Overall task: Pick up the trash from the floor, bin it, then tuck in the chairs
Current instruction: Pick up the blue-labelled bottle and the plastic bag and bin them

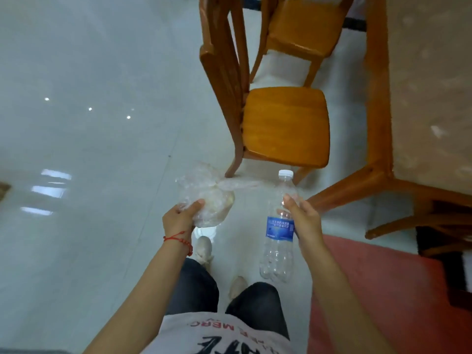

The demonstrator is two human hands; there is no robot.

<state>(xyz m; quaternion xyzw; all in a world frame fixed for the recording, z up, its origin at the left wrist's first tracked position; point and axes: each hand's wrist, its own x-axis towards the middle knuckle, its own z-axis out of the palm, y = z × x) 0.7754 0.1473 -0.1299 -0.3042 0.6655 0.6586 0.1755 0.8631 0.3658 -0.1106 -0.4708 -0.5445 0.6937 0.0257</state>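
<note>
Left hand (pixel 178 218) gripping crumpled plastic bag (pixel 207 198); right hand (pixel 305 221) wrapped round empty bottle (pixel 279 226) (cap up); chairs (pixel 283 123) untucked.

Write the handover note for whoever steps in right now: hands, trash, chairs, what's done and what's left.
Left hand: grips a crumpled clear plastic bag.
Right hand: holds an empty water bottle with a blue label, cap up.
Both pieces are off the floor; no other trash shows there. No bin is in view.
Chairs: the near chair and the far chair stand pulled out from the table.
Done: pickup.
Left: find the bin, drop both items, tuck in both chairs.
</note>
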